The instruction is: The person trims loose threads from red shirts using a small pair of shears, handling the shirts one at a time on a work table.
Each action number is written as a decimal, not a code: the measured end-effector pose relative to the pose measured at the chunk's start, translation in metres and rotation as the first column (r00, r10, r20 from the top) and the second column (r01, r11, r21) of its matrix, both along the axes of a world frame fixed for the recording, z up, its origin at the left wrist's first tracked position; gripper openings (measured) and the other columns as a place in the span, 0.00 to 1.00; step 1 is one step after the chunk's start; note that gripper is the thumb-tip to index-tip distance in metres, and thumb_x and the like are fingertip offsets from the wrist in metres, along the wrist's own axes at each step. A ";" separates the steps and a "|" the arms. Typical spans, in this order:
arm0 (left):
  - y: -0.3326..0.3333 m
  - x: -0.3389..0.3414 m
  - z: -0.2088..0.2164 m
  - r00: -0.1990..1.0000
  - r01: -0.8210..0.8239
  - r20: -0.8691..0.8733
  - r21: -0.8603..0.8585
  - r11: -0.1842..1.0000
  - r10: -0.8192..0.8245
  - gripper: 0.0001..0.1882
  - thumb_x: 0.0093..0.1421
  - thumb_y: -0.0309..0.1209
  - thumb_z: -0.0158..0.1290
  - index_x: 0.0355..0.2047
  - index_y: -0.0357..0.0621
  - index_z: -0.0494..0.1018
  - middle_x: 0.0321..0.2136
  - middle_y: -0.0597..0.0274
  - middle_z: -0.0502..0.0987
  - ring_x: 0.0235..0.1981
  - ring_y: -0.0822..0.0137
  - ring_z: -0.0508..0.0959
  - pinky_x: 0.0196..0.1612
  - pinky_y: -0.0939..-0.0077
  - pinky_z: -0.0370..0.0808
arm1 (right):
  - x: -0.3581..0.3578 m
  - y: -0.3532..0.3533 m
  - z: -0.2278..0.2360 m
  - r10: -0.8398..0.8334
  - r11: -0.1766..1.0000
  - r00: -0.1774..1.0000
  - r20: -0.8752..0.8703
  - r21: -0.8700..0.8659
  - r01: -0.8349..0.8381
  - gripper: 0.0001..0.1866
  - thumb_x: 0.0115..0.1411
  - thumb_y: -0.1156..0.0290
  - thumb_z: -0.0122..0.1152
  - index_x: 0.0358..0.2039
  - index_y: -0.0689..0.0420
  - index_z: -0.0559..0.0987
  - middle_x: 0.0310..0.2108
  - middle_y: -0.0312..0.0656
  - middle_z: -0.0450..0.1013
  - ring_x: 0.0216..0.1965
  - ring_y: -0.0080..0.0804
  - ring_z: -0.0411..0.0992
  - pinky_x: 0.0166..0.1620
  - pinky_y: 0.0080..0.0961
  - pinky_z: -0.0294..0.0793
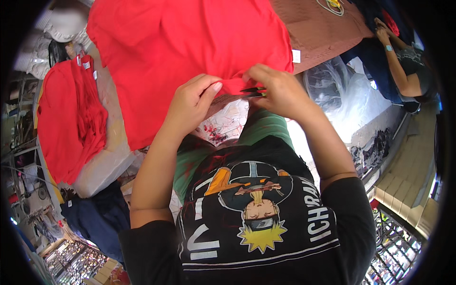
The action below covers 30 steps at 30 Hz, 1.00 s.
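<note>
A: Left hand [192, 99], quick, what state was it in?

B: Mostly closed, thumb and fingers pinched on the near edge of the red cloth [190, 42], nothing else seen in it

A: And the right hand [280, 90]?

B: Curled, not spread, fingertips pinching the same edge a little further right, plus small dark snips [254, 90] tucked in the grip, tips pointing left, bit of green showing on them

A: Were the blades touching the fabric?

B: Couldn't tell, the fingers covered too much; two prongs showed slightly apart

A: Where was the red cloth lying?

B: Spread across the far middle, lightly creased, near edge raised between both hands over the person's lap; white tag [296, 56] at its right edge

A: Stuff around it?

B: Brown cloth [323, 33] far right, just beside the red one, yellow item [336, 4] on top; clear plastic [335, 85] to the right; red garments [71, 118] heaped on the left, dark blue cloth [99, 218] nearer on that side

A: Anyone else?

B: Co-worker [411, 71], far right, hands close together near dark fabric [368, 59], grip too small to tell
</note>
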<state>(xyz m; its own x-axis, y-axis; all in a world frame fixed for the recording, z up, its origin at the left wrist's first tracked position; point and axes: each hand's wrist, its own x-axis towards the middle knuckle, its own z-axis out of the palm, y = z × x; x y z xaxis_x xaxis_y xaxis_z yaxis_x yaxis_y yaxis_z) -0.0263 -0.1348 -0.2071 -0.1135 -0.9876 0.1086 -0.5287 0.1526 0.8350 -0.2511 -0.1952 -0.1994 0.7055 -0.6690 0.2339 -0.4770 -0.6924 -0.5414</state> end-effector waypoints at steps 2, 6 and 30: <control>0.002 0.002 0.000 0.997 0.033 0.069 -0.062 0.998 -0.029 0.10 0.60 0.31 0.54 0.38 0.36 0.74 0.31 0.54 0.76 0.34 0.60 0.77 0.40 0.70 0.72 | -0.004 -0.001 -0.005 -0.055 0.998 0.998 0.027 0.006 0.055 0.20 0.40 0.78 0.67 0.38 0.56 0.76 0.36 0.43 0.74 0.37 0.47 0.75 0.36 0.35 0.74; 0.007 -0.031 0.016 0.959 0.115 0.283 -0.349 0.930 -0.013 0.12 0.54 0.31 0.60 0.37 0.40 0.74 0.29 0.54 0.76 0.33 0.58 0.78 0.40 0.67 0.72 | -0.012 0.004 0.016 -0.021 0.996 1.000 0.023 -0.091 0.023 0.13 0.42 0.76 0.65 0.32 0.56 0.78 0.31 0.40 0.74 0.31 0.45 0.75 0.32 0.37 0.74; 0.010 0.077 0.004 0.831 -0.381 0.222 -0.442 0.812 0.510 0.13 0.59 0.28 0.54 0.45 0.46 0.77 0.50 0.55 0.74 0.54 0.57 0.71 0.57 0.67 0.66 | -0.009 -0.011 0.011 -0.200 0.974 0.974 0.101 0.126 0.187 0.11 0.52 0.76 0.67 0.37 0.60 0.79 0.31 0.42 0.75 0.32 0.31 0.75 0.36 0.26 0.72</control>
<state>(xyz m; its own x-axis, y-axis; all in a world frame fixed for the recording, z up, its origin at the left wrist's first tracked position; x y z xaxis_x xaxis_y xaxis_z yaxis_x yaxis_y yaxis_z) 0.0510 -0.1248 -0.2034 0.2378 -0.8294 0.5056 -0.8364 0.0898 0.5408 -0.2601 -0.2064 -0.1879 0.5333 -0.8174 0.2178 -0.5278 -0.5227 -0.6694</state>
